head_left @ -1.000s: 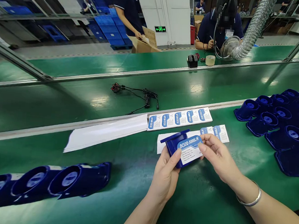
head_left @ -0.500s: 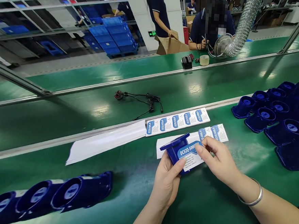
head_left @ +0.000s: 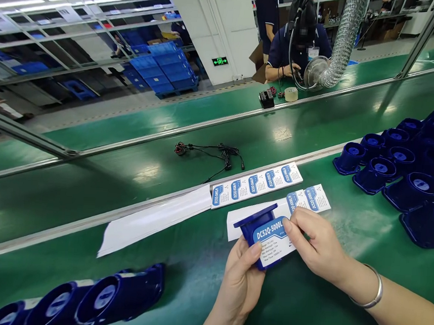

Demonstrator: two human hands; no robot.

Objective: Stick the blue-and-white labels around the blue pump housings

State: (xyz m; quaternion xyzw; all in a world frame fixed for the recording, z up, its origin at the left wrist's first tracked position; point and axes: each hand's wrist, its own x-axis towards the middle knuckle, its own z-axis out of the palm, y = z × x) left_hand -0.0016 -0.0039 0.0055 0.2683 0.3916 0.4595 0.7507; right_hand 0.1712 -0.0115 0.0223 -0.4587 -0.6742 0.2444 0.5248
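Observation:
My left hand (head_left: 243, 276) is wrapped round a dark blue plastic housing (head_left: 253, 221) with a flat flange, its thumb pressing on the lower left of a label. That blue-and-white label (head_left: 273, 243), printed "DC52Q-5000L…", lies across the housing's side. Its right end is pinched between the thumb and fingers of my right hand (head_left: 313, 241), which wears a silver bangle (head_left: 376, 288). Just behind the hands is a label sheet (head_left: 315, 198) with labels at its right end and bare backing (head_left: 239, 222) at its left.
Another label strip (head_left: 258, 185) and blank white backing (head_left: 157, 222) lie along the metal rail. Blue housings stand in a row (head_left: 118, 294) at lower left and in a cluster (head_left: 419, 184) at right. Beyond the rail are a black cable (head_left: 225, 155) and a seated co-worker (head_left: 303, 44).
The view has tilted up slightly. My right hand still pinches the label's right end, and more of the printed text shows. The housing stays in my left hand.

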